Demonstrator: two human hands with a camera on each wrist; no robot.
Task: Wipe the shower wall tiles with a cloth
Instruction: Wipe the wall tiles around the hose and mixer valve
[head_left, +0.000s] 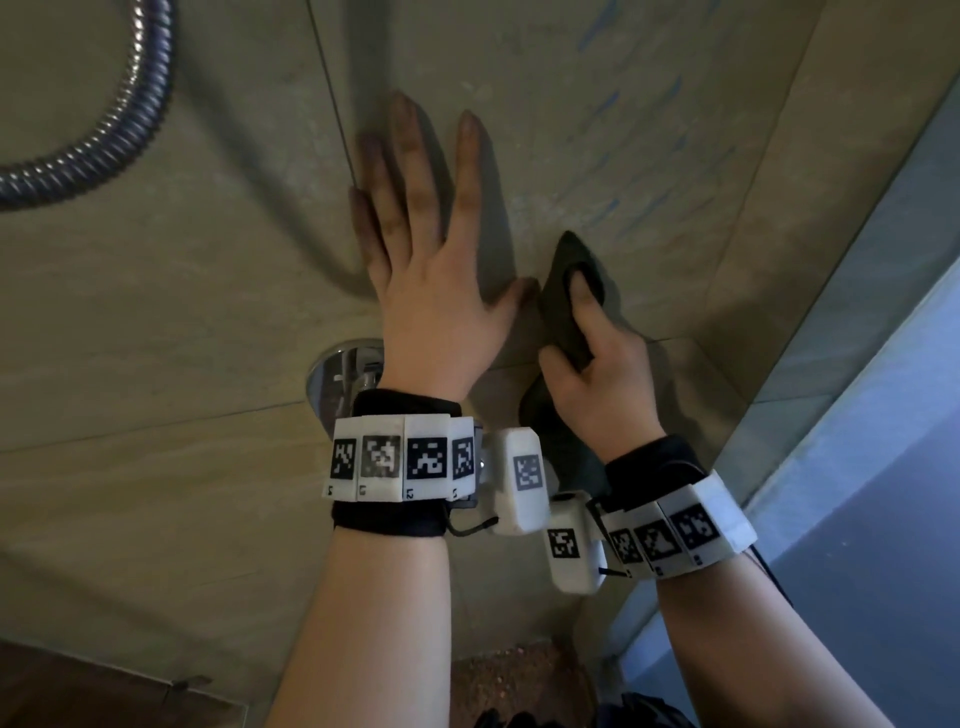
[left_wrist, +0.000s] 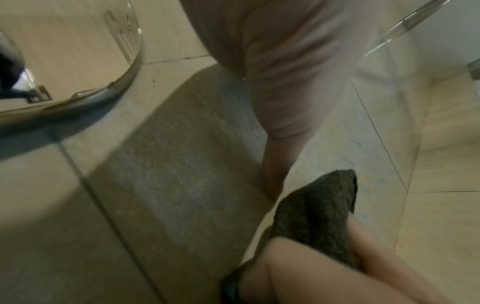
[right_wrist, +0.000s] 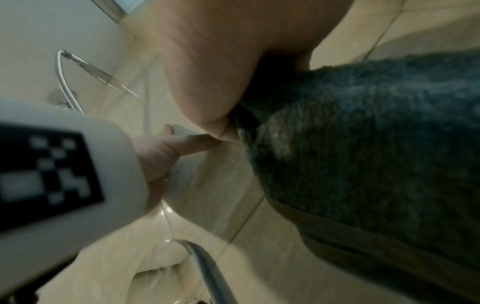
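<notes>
Head view shows the dark cloth (head_left: 563, 312) bunched in the right hand (head_left: 597, 374), whose fingers curl round its middle so a folded pad lies against the wall tiles (head_left: 649, 156) while the loose tail hangs down past the wrist; gripping it this way likely gives a firm pad to scrub with. Just left of it, the left hand (head_left: 431, 270) lies flat on the tiles with fingers straight and spread, holding nothing, its thumb nearly touching the cloth, probably bracing the body. Beyond the left hand's fingers curves a metal shower hose (head_left: 119, 119); beneath its wrist sits a chrome fitting (head_left: 337, 379).
</notes>
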